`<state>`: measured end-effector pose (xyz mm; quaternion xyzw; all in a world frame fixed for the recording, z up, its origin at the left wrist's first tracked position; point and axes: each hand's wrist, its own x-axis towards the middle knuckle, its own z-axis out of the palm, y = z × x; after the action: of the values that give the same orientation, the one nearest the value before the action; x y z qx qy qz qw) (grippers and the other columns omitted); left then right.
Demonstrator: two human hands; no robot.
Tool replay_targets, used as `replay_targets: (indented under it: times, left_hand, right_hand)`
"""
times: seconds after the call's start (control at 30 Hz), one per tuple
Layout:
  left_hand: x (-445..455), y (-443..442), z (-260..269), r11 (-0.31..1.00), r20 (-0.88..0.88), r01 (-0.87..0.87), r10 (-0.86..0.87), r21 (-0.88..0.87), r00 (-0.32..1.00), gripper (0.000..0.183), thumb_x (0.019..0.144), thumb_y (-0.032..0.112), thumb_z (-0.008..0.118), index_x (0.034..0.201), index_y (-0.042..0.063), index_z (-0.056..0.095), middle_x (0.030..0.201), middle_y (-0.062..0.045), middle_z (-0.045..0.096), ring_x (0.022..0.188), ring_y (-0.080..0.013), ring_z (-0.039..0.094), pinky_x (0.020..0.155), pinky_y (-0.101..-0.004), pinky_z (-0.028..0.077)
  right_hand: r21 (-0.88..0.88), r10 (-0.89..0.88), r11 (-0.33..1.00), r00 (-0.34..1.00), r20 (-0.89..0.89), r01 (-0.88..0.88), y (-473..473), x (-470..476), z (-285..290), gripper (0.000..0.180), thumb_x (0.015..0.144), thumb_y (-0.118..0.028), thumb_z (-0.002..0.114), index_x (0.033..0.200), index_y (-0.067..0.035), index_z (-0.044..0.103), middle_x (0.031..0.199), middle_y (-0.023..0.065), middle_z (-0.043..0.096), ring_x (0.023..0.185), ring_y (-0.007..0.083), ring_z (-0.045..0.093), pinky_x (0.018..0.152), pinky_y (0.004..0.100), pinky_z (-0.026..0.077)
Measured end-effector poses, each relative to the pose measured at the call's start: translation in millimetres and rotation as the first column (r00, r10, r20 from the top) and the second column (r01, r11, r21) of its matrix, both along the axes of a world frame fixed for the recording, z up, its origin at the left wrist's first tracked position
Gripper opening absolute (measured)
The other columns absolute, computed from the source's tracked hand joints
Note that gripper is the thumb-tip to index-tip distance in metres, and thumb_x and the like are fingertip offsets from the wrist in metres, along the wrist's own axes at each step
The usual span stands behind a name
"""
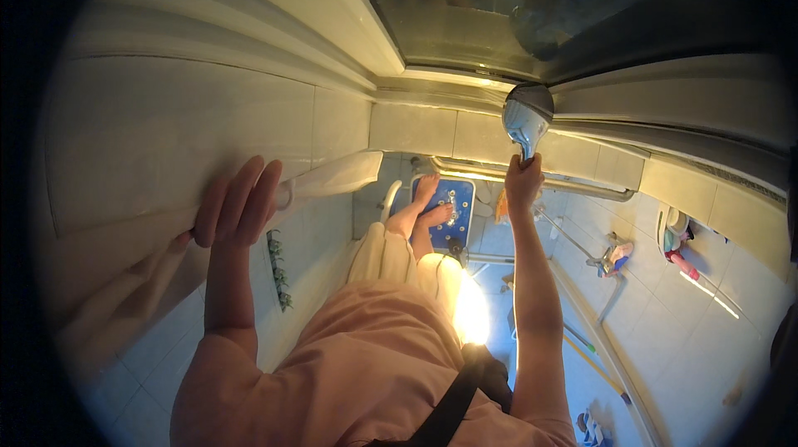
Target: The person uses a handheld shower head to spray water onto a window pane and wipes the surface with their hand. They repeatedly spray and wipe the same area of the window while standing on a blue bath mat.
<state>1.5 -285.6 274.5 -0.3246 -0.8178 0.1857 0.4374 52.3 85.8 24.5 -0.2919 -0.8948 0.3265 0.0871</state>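
My right hand [523, 182] is closed around the handle of a chrome shower head [528, 113], raised in front of a dark window pane [474, 23]. The shower head's face points away from me, and I cannot tell whether water runs from it. My left hand [240, 204] is at the tiled wall [187, 117], close to a pale curtain [330, 179]. Its fingers are lifted; whether they hold the curtain's edge is hidden. Both bare feet [430, 201] stand on a blue stool top [458, 235] with a white rim.
A metal pipe [586, 188] runs low along the wall under the window. To the right, a wall shelf [663, 229] holds small items, and a shower fixture [605, 263] is on the tiles. Long poles [592, 363] lean lower right. A bright light glares beside my knee.
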Motion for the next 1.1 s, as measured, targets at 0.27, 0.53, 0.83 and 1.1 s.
replay_targets:
  times: [0.27, 0.53, 0.83, 1.1]
  left_hand:
    - [-0.9, 3.7, 5.6, 0.998, -0.010, 0.003, -0.004, -0.067, 1.000, 0.026, 0.087, 0.022, 0.050, 0.071, 0.035, 0.066, 0.080, 0.020, 0.061, 0.092, -0.0105, 0.044, 0.103, -0.0336, 0.011]
    - [-4.9, 1.9, 6.2, 0.994, -0.033, 0.090, -0.093, -0.069, 0.995, 0.025, 0.087, 0.027, 0.051, 0.069, 0.036, 0.065, 0.081, 0.019, 0.061, 0.098, -0.0126, 0.040, 0.104, -0.0338, 0.011]
    - [-7.9, -1.3, 17.9, 0.969, -0.001, 0.134, -0.137, -0.207, 0.991, 0.020, 0.086, 0.030, 0.054, 0.069, 0.035, 0.064, 0.085, 0.018, 0.061, 0.098, -0.0135, 0.039, 0.099, -0.0296, 0.018]
    - [-5.5, 4.2, 19.9, 0.978, -0.084, 0.032, -0.051, -0.207, 0.995, 0.020, 0.089, 0.034, 0.044, 0.094, 0.036, 0.062, 0.095, 0.022, 0.057, 0.102, -0.0089, 0.038, 0.094, -0.0216, 0.030]
  right_hand:
    - [-0.223, -0.192, 0.957, 0.981, 0.001, 0.188, -26.7, -21.6, -24.6, 0.025, 0.075, -0.018, 0.054, 0.064, 0.002, 0.045, 0.052, 0.0166, 0.047, 0.049, 0.0358, 0.046, 0.051, 0.0435, 0.037]
    - [-0.220, -0.217, 0.951, 0.976, 0.035, 0.219, -32.8, -25.2, -41.4, 0.028, 0.075, -0.021, 0.053, 0.063, 0.004, 0.048, 0.052, 0.0178, 0.049, 0.048, 0.0336, 0.047, 0.052, 0.0438, 0.037]
    - [-0.233, -0.215, 0.949, 0.976, 0.023, 0.214, -43.4, -27.1, -48.6, 0.027, 0.075, -0.019, 0.054, 0.061, 0.003, 0.045, 0.049, 0.0173, 0.047, 0.045, 0.0334, 0.046, 0.048, 0.0427, 0.036]
    - [-0.269, -0.228, 0.936, 0.973, 0.030, 0.228, -52.5, -30.5, -47.4, 0.029, 0.075, -0.020, 0.055, 0.060, 0.003, 0.044, 0.049, 0.0162, 0.046, 0.045, 0.0312, 0.044, 0.049, 0.0422, 0.037]
